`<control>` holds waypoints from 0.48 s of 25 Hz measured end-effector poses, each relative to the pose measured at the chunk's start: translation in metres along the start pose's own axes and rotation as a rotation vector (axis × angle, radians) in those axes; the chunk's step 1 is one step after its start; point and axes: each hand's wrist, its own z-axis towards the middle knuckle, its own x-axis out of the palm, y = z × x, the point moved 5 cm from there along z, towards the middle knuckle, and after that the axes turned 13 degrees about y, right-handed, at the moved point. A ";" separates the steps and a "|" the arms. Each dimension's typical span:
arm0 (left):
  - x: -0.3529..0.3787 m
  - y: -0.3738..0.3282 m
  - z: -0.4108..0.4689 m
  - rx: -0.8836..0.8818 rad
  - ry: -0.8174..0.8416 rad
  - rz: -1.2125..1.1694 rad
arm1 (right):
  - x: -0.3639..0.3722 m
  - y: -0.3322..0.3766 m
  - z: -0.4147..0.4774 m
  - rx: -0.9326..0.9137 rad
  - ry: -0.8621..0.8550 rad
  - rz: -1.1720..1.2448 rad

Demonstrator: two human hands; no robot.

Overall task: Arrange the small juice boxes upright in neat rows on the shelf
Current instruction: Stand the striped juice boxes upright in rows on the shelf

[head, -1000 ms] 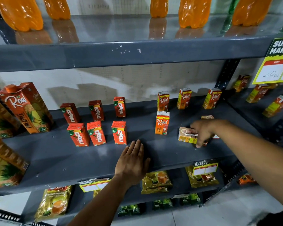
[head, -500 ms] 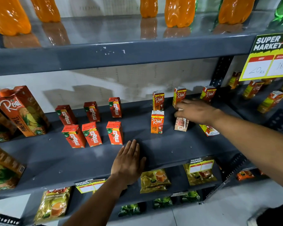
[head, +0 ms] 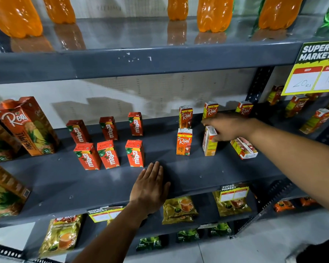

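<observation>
Head view, right hand: the right hand (head: 228, 126) reached over the shelf (head: 65, 179), fingers curled round the top of one box (head: 209, 141); the thumb pressed its near side, the other fingers lay across its top and far side
Held box: it stood upright on the shelf, just right of the front Real box (head: 184, 141), its narrow side toward the camera
Left hand: the left hand (head: 149, 187) lay flat, palm down, on the bare front of the shelf, fingers straight and close together, gripping nothing; the fingertips (head: 154, 167) were just in front of the nearest Maaza box
Maaza boxes: six Maaza boxes (head: 108, 154) stood upright in two rows of three, left of centre
Real boxes: three back boxes (head: 186, 117) stood in a row by the wall; the right hand partly covered the middle one
Fallen box: a fallen box (head: 243, 148) lay on its side just right of the held box, under the right wrist
Large carton: a pineapple carton (head: 27, 125) stood tilted at the left end
Upper shelf: orange bottles (head: 213, 14) stood above
Tag: a price tag (head: 315, 69) hung at the upper right
Lower shelf: tea packets (head: 179, 209) lay below
</observation>
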 end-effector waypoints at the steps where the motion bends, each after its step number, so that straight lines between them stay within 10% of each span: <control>1: 0.000 0.000 0.000 0.000 0.000 -0.002 | 0.000 -0.003 0.004 0.069 0.028 0.074; 12: 0.000 0.000 0.000 0.008 -0.034 -0.021 | 0.028 -0.075 -0.007 0.420 -0.035 0.688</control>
